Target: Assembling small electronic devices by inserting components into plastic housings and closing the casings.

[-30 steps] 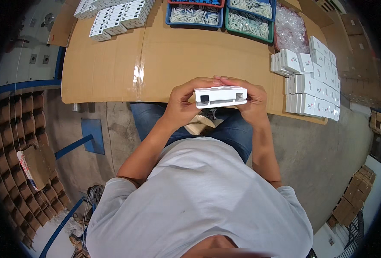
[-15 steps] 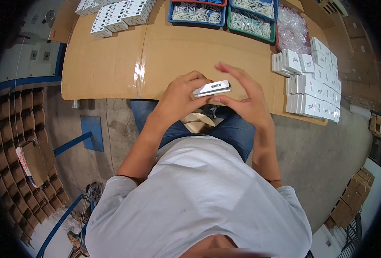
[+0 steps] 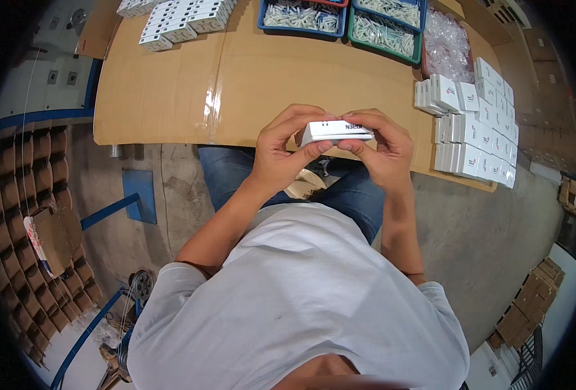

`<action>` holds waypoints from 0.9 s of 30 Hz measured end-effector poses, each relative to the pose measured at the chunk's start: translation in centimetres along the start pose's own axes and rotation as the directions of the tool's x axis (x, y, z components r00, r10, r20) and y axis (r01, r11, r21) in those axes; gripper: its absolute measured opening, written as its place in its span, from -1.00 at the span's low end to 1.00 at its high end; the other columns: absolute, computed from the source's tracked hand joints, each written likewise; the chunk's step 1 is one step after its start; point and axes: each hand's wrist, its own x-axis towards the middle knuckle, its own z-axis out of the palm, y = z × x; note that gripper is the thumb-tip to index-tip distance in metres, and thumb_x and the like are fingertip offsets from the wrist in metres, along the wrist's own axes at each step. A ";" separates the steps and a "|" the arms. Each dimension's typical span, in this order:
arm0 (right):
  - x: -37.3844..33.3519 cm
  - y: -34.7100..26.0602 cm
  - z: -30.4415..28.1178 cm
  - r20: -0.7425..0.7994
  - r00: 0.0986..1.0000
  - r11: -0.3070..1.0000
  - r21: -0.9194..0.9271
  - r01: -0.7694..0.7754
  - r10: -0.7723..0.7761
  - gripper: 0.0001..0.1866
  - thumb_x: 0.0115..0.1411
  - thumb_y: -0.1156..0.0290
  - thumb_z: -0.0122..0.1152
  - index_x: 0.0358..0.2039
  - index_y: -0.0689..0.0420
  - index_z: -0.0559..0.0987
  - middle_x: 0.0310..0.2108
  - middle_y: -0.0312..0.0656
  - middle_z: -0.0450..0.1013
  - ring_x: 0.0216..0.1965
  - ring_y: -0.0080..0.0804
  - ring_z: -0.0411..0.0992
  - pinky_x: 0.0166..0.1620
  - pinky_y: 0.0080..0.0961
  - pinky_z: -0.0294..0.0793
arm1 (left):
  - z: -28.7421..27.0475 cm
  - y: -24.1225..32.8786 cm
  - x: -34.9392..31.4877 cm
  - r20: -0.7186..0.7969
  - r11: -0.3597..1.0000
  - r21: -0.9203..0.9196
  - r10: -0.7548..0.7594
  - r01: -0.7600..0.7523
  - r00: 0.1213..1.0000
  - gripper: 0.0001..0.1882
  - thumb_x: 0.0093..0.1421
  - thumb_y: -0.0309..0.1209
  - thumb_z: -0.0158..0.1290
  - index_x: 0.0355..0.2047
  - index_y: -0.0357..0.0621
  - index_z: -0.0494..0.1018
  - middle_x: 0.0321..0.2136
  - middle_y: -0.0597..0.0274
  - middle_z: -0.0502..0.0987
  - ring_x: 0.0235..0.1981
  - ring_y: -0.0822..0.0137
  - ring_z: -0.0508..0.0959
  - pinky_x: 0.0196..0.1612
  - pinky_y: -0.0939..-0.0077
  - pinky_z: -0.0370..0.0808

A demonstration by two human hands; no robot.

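A small white carton (image 3: pixel 330 131) with dark print is held level between both hands, just above the near edge of the cardboard-topped table (image 3: pixel 158 97). My left hand (image 3: pixel 282 144) grips its left end, fingers over the far side and thumb along the near side. At the right end, my right hand (image 3: pixel 384 144) pinches it the same way, fingertips on top and thumb below. A thin gap shows along the carton's near right edge. What is inside the carton cannot be seen.
White boxes (image 3: pixel 475 133) stand stacked at the table's right. More white cartons (image 3: pixel 187 19) sit in rows at the far left. Blue (image 3: pixel 301 29) and green trays (image 3: pixel 385 44) of small white pieces lie at the far side, beside a red bin of clear plastic bags (image 3: pixel 445 39).
My right hand, apart from the carton's top before, has closed on its right end. The carton has shifted slightly right and turned more level.
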 end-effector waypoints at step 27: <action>-0.2 -0.2 0.7 -0.143 0.985 0.966 0.251 -0.054 0.092 -0.63 0.08 0.63 0.47 -0.07 0.27 0.64 -0.11 -0.04 0.63 -0.05 -0.29 0.58 0.06 -0.39 0.54 | -0.7 2.4 2.0 0.129 0.995 0.095 -0.047 0.035 0.991 -0.65 0.09 -0.60 0.34 -0.06 -0.18 0.67 -0.16 0.15 0.62 -0.10 0.30 0.61 0.02 0.45 0.52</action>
